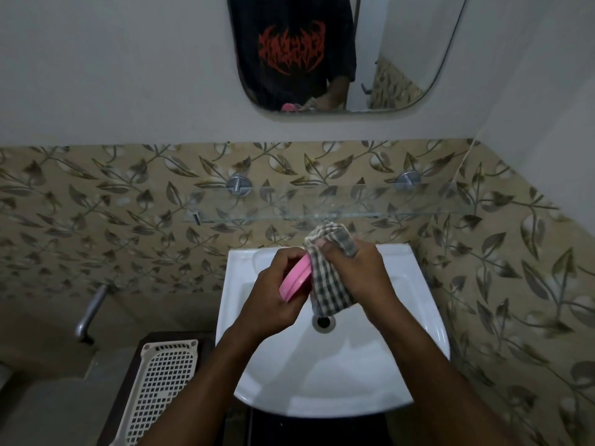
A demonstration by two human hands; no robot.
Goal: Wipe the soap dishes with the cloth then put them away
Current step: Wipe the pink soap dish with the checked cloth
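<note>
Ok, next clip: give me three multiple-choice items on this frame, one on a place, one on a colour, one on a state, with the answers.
1. Where are the hands working?
A. over the sink
B. over the basket
C. on the glass shelf

2. What colour is the soap dish?
A. blue
B. pink
C. green

3. What is the right hand doing?
A. hanging empty
B. turning a tap
C. gripping the cloth

Answers:
A, both hands are above the white sink.
B, the soap dish in the left hand is pink.
C, the right hand presses the checked cloth against the dish.
</note>
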